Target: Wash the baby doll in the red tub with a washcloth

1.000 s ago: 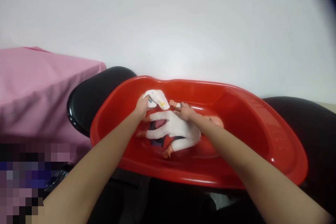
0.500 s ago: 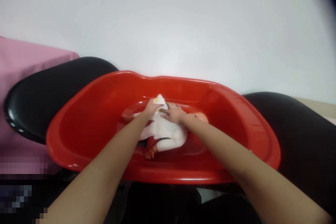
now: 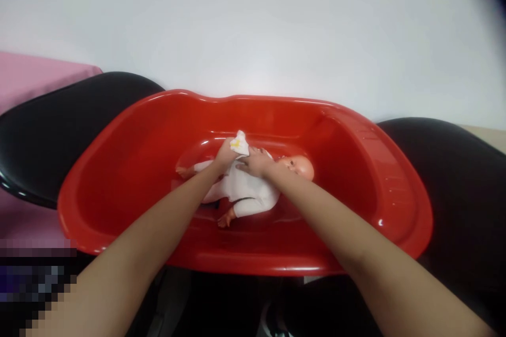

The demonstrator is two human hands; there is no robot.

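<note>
A baby doll (image 3: 253, 184) in a white long-sleeved outfit lies on its back inside a red baby bathtub (image 3: 130, 168), its head to the right and its feet to the left. Over its middle, my left hand (image 3: 226, 152) is closed on a raised flap of white cloth (image 3: 239, 144) with a yellow print, which seems to be part of the outfit. My right hand (image 3: 256, 162) rests on the doll's chest, fingers bent at the clothing beside that flap. Its fingertips are partly hidden.
A black chair (image 3: 79, 131) stands at the left, and another black chair (image 3: 466, 195) at the right, on either side of the tub. Pink cloth (image 3: 43, 76) hangs at the far left. Behind the tub rises a white wall (image 3: 253, 26).
My right hand has gone from spread fingers to bent ones at the cloth. More of the doll's face and legs shows. The view has shifted slightly, so the tub sits higher.
</note>
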